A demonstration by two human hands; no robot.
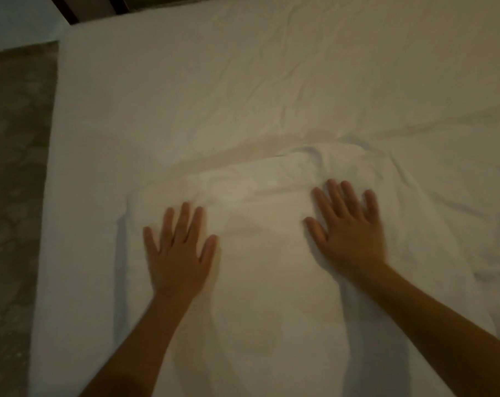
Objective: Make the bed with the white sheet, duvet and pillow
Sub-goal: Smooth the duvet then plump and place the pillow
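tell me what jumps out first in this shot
Two bare hands press flat, fingers spread, near the middle: the left hand lower left, the right hand slightly higher. Both rest on what looks like the white pillow, lying on the wrinkled white sheet that fills the frame. A dim mottled floor runs down the left edge.

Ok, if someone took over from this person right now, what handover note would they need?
Left hand: open, pressing flat on the white padded bundle, near its left edge.
Right hand: open, flat on the bundle's right part.
White sheet: spread out, smooth at left, wrinkled toward the right.
Bundle: pillow or folded duvet, cannot tell which.
Done: sheet laid.
Left: smooth the wrinkles, place duvet and pillow; only one padded piece is in view.
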